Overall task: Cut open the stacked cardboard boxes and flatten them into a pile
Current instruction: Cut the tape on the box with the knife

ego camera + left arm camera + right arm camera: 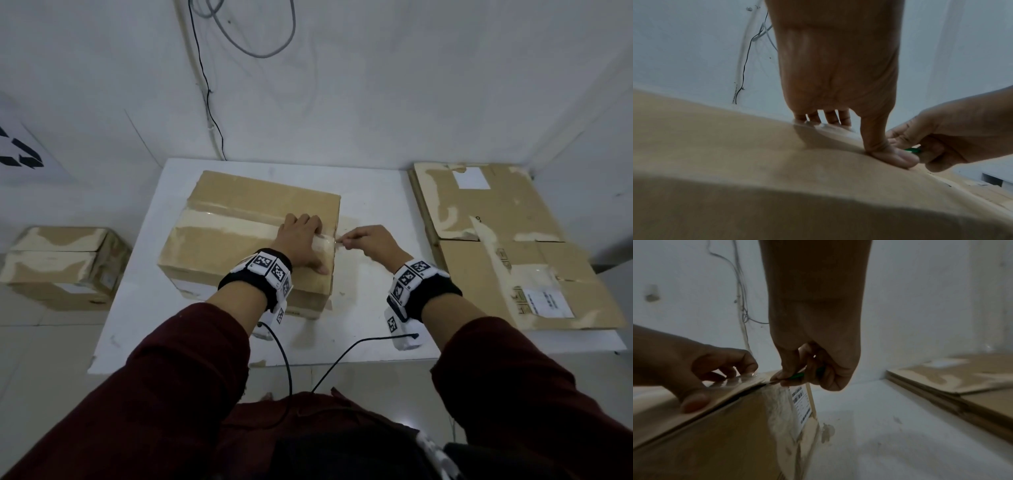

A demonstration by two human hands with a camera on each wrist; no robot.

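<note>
A closed cardboard box (239,219) lies on the white table (370,192), with a clear tape strip (222,219) along its top seam. My left hand (310,243) presses flat on the box top near the right end, fingertips on the tape and thumb (894,155) spread toward me. My right hand (346,241) pinches a small green cutter (797,375) at the right end of the seam, where the top flap meets the side. The cutter (913,150) shows only as a green sliver; its blade is hidden. The box's right side bears a white barcode label (801,402).
A pile of flattened cardboard (507,246) lies at the table's right. Another taped box (61,263) sits on the floor at the left. Cables (209,102) hang down the white wall behind the table.
</note>
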